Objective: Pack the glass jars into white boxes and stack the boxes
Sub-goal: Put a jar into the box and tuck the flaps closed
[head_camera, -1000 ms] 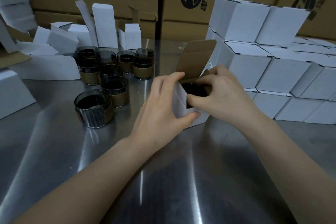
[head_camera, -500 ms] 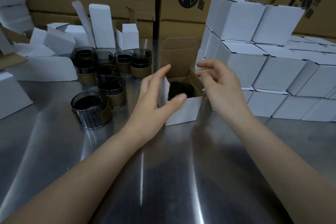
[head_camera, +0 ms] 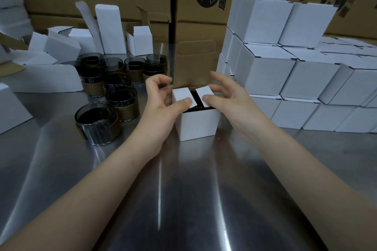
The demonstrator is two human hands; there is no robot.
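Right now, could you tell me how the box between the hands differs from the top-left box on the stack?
The box between the hands is open, lid flap upright, a dark gap between its side flaps; the top-left box on the stack is closed. The first sits on the steel table; the second rests on other boxes. Both are white.

Both grips forward, facing each other.
The left grip (head_camera: 161, 106) and right grip (head_camera: 228, 104) stood palms inward, bare forearms stretched out, thumbs pointed toward one another, fingers loosely bent.
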